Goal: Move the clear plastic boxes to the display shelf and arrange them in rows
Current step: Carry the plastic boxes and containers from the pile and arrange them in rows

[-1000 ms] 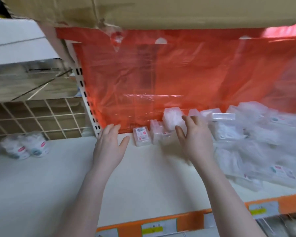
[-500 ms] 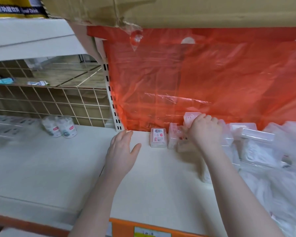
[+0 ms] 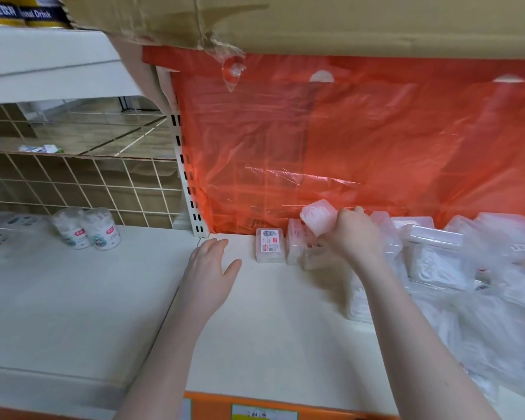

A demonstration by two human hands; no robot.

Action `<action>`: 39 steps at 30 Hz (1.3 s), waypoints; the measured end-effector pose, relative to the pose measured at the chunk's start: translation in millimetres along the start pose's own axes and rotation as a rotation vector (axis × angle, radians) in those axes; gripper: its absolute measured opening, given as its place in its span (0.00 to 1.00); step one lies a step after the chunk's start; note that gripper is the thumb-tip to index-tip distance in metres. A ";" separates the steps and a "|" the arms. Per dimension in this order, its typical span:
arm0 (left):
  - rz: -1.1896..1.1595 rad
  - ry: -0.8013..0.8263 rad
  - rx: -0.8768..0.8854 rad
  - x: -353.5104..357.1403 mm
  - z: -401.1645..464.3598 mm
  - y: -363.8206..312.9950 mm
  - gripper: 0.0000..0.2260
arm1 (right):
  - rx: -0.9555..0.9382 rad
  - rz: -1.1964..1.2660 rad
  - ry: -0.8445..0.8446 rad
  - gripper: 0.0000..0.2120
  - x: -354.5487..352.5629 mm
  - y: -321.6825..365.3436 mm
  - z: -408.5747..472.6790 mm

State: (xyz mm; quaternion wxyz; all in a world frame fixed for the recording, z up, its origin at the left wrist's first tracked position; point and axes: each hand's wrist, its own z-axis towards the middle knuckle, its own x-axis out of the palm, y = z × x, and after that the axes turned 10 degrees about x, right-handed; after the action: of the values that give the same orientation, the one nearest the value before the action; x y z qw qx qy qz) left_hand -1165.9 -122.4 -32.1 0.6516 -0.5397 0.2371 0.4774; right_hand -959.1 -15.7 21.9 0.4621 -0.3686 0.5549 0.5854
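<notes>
Stocking the display shelf (image 3: pixel 270 322): your right hand (image 3: pixel 356 239) is curled round a clear plastic box (image 3: pixel 317 218), holding it tilted and clear of the board, just above the back edge of the shelf where the red plastic sheet (image 3: pixel 346 147) hangs down. Your left hand (image 3: pixel 208 268) lies flat and relaxed on the board near the back-left corner of this section, fingers straight, holding nothing. Directly below and slightly left of the lifted box stands the start of a row: a labelled box (image 3: pixel 270 249) against the back edge, with a second box (image 3: pixel 296 248) touching its right side. The loose heap of boxes (image 3: pixel 437 259) waiting to be sorted fills the right end of the shelf, on the far side of your right hand from the row. What the next move appears to turn on is this: the open slot lies down and a little to the left of the box you hold, your right hand is much the nearer to it, and the box's long axis is tipped, so it would likely need turning to match the standing pair before it goes down. Two round tubs (image 3: pixel 87 231) sit on the neighbouring shelf to the left, well apart from the work.
</notes>
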 end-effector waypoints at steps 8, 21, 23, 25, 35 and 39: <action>-0.017 0.041 0.031 7.0 13.7 3.5 0.22 | -0.025 0.318 -0.001 0.24 -17.0 -7.6 -15.9; -0.027 0.384 0.321 31.3 66.3 -4.4 0.25 | 0.064 0.420 -0.154 0.28 -34.5 -50.8 -52.4; 0.002 0.460 0.360 37.0 70.6 -3.4 0.26 | 0.085 0.417 -0.167 0.30 -34.3 -56.2 -57.9; 0.030 0.493 0.401 40.8 72.1 -2.2 0.26 | 0.102 0.412 -0.182 0.32 -33.1 -60.6 -62.8; 0.311 0.443 0.501 29.0 46.7 -7.4 0.28 | 0.159 0.440 -0.218 0.35 -25.8 -62.4 -82.8; 0.282 0.524 0.506 14.6 46.5 -7.0 0.31 | 0.160 0.446 -0.226 0.35 -23.7 -59.7 -86.7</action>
State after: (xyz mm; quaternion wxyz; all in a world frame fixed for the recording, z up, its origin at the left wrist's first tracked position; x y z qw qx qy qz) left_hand -1163.1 -73.6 -26.6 0.6094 -0.4276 0.5777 0.3348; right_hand -902.3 -107.2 16.1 0.4085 -0.1315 0.6119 0.6644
